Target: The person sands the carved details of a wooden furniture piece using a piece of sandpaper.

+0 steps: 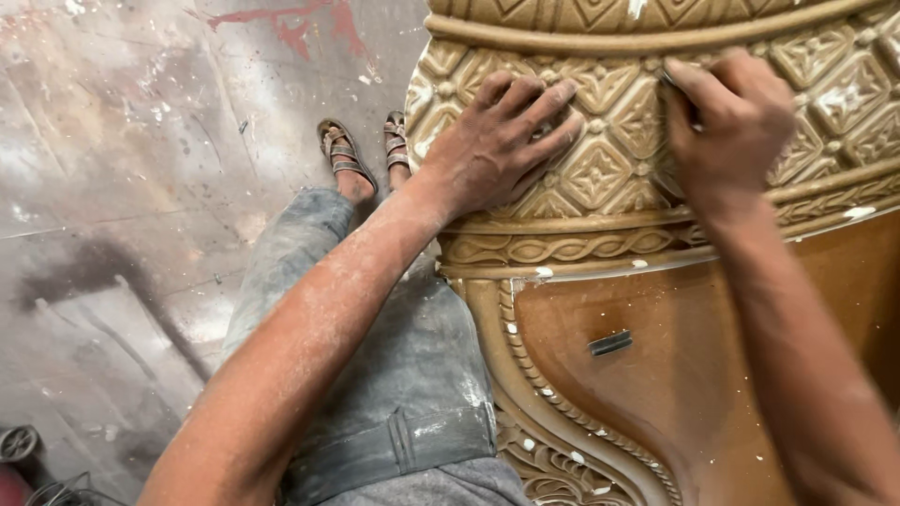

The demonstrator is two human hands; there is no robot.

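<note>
Head camera looks down on a large carved wooden panel [656,309], tan and brown, which is cut off at the top, right and bottom edges of the picture, so its full shape cannot be seen. The right hand [731,122] is bent closed near the upper edge of the panel, on the band of raised diamond carving [600,173]. Its thumb and fingers pinch a small dark object [668,80]; this object is almost fully hidden by the fingers, and I cannot tell what it is. The left hand [502,141] lies flat and open on the same band, toward the panel's left edge, fingers spread over the diamonds and holding nothing. Both hands and forearms are dusty with pale powder.

Below the diamond band runs a rope-like carved strip [562,248], and under it a smooth, glossy brown field with one small dark slot [610,342]. White specks of filler sit on the carving. A curved beaded border [553,394] follows the left side of the smooth field.

Left of the panel are dusty grey trousers [394,375] and two feet in strap sandals [361,155] on a stained concrete floor [122,187]. At the lower left corner of the floor a dark round thing [19,442] is cut off and unclear.
</note>
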